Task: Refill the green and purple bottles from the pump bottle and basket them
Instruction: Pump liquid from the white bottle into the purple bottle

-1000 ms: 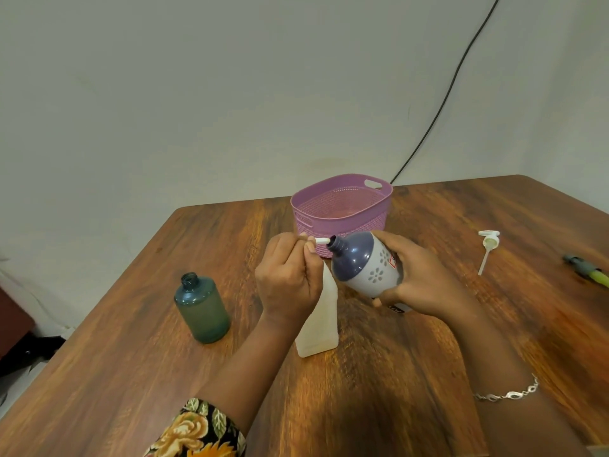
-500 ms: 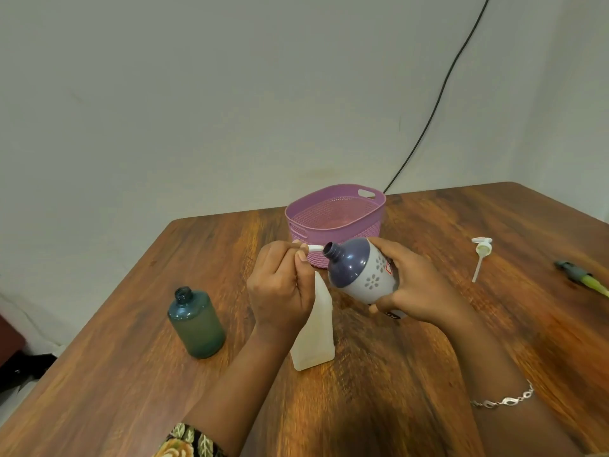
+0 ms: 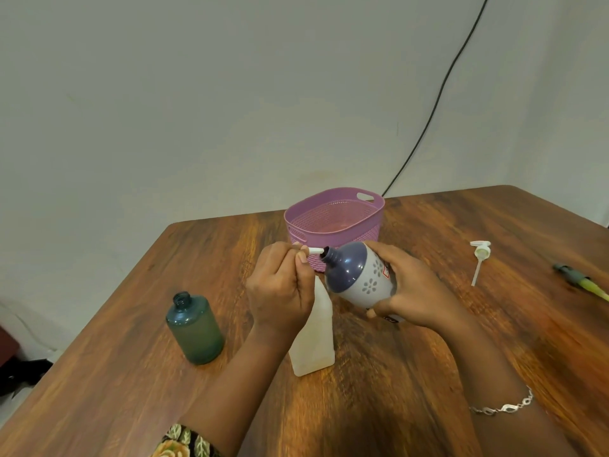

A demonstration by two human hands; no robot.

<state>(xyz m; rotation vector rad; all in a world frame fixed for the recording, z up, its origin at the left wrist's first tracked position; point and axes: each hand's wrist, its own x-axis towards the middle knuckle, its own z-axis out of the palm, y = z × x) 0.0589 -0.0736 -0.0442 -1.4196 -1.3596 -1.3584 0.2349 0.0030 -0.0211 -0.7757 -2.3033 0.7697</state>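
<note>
Currently, the purple bottle (image 3: 359, 278) is held above the table (image 3: 115, 374) in the right hand (image 3: 412, 291), whose fingers and thumb are wrapped round the pale lower body. The bottle is tilted steeply, with its uncapped neck directed toward the left hand (image 3: 280, 291). The left hand is curled over the top of the pump bottle (image 3: 314, 338), which stands upright on the table directly below it. The pump head is hidden by the fingers. Only the white spout (image 3: 315, 250) is exposed, projecting from between thumb and forefinger. The spout tip is located at the mouth of the purple bottle. Whether it enters the neck cannot be determined.

The green bottle (image 3: 194, 328) stands upright and uncapped on the table, to the left of the left forearm and well apart from both hands. The purple basket (image 3: 369, 230) is placed just behind the hands.

A detached white pump head (image 3: 479, 255) with its dip tube lies on the table to the right, and a green and yellow object (image 3: 580, 282) lies near the right edge of the view. The table is of dark, grained wood and is set against a plain pale wall, down which a black cable (image 3: 438, 94) runs. A bracelet (image 3: 501, 407) is worn on the right wrist, and a floral sleeve (image 3: 184, 443) is visible on the left arm.
</note>
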